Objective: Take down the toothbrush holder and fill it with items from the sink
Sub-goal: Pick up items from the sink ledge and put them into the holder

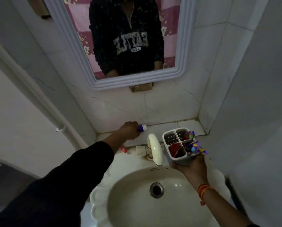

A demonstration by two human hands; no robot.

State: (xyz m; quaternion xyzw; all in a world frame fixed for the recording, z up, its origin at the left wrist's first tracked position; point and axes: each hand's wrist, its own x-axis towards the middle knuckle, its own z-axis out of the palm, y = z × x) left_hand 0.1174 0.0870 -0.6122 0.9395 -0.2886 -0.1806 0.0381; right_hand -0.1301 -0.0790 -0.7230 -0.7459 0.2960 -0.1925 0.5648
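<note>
A white tiled corner holds a cream sink (pixel 133 203) with a tap (pixel 155 148) under a framed mirror (pixel 184 51). On the ledge (pixel 168 126) behind, the left hand (pixel 128 130) is closed round a purple tube (pixel 142 128). Right of the tap, the right hand (pixel 190 166) grips the holder (pixel 171 136) from below, well apart from the tube, with colourful items in its near compartments

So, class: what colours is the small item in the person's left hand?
Purple with a white cap, held by the left hand; head view.
</note>
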